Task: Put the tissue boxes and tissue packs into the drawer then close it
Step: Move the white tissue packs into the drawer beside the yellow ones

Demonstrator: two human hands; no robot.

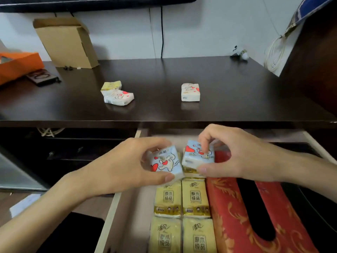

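Observation:
The drawer (113, 212) stands open below the dark table. Inside lie several yellow tissue packs (196, 199) in rows and a red patterned tissue box (229, 212) to their right. My left hand (120, 167) is shut on a white tissue pack with red hearts (166, 162), held over the drawer's back. Beside it, my right hand (235, 154) grips a second heart-printed pack (197, 154). On the table remain a heart pack (190, 92), another heart pack (119, 97) and a yellow pack (111, 85) touching it.
At the table's back left a cardboard box (67, 42) leans on the wall, with an orange box (18, 65) and a dark flat object (42, 76) at the left edge. A black cable (162, 33) hangs down the wall. A dark cabinet side (313, 61) rises at right.

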